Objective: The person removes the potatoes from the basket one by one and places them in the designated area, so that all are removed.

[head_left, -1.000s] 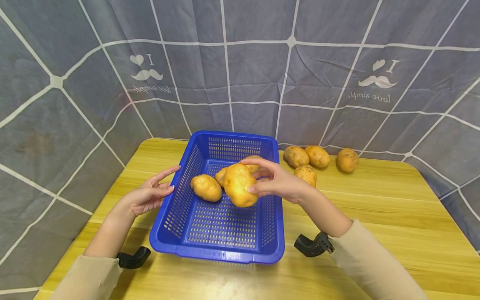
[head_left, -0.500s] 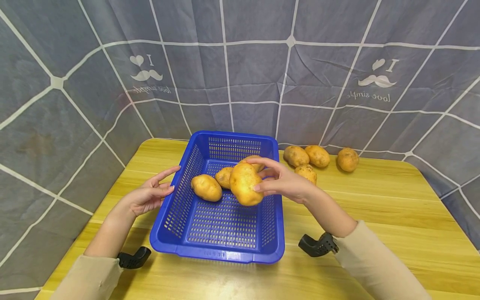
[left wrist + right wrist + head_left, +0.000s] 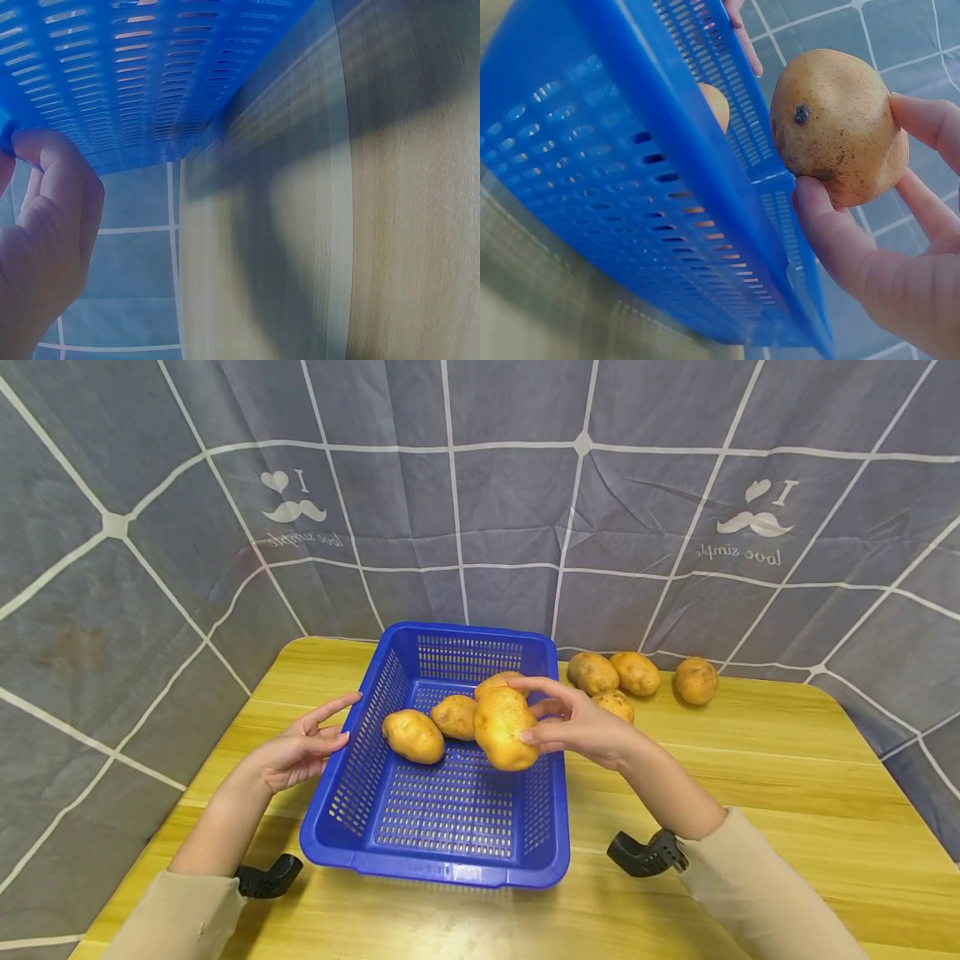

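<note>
Your right hand (image 3: 581,727) has its fingers and thumb curled round a large potato (image 3: 504,728), holding it in the air above the right half of the blue basket (image 3: 360,847), clear of the basket floor. In the right wrist view the thumb sits under the potato (image 3: 838,124) and the fingers wrap its far side, so the grip spans the thick middle. Your left hand (image 3: 300,747) is relaxed and holds nothing, fingertips resting against the outside of the basket's left wall; the left wrist view shows the fingers (image 3: 52,195) at the slotted blue plastic.

Judging by its bulk, this potato is likely solid and fairly heavy for its size, hard and unyielding under your fingers. The skin looks dry and slightly rough, with a dark eye on one face, so it should not slip, but the rounded, lumpy shape can roll in a loose grip. Take it across the widest part, thumb opposite the fingers, as you have it now. It will not break, though a drop could bruise it.

Two potatoes (image 3: 412,736) lie on the basket floor towards the back, just beside one another, with a third partly hidden behind the held one. Four more potatoes (image 3: 636,672) rest on the wooden surface (image 3: 787,777) to the right of the basket, near the grey cloth backdrop (image 3: 510,510).
</note>
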Demonstrator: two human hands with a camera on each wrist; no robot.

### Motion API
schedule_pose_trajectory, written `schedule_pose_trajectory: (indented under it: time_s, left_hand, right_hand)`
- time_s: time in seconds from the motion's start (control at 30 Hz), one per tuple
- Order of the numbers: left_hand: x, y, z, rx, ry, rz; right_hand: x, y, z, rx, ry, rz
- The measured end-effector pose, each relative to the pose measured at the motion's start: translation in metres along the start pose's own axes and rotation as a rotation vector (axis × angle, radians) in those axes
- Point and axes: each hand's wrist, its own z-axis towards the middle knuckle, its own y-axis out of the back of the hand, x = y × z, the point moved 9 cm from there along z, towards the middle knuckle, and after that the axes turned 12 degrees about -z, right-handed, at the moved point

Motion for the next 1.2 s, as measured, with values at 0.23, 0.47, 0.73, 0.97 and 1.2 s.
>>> schedule_pose_trajectory:
  time_s: [0.23, 0.47, 0.73, 0.97, 1.2]
  left_hand:
    - [0.000, 0.000, 0.000, 0.009, 0.003, 0.003]
    - [0.000, 0.000, 0.000, 0.017, 0.004, -0.002]
    - [0.000, 0.000, 0.000, 0.015, 0.004, -0.005]
    - [0.000, -0.001, 0.000, 0.004, 0.004, 0.002]
    - [0.000, -0.001, 0.000, -0.003, 0.008, -0.007]
  right_hand:
    - [-0.005, 0.007, -0.005, -0.022, -0.018, -0.020]
    - [-0.010, 0.013, -0.008, -0.023, -0.020, -0.008]
    - [-0.014, 0.019, -0.013, -0.031, -0.034, -0.022]
    - [-0.015, 0.025, -0.017, -0.045, -0.022, -0.019]
    - [-0.013, 0.029, -0.020, -0.052, -0.002, -0.006]
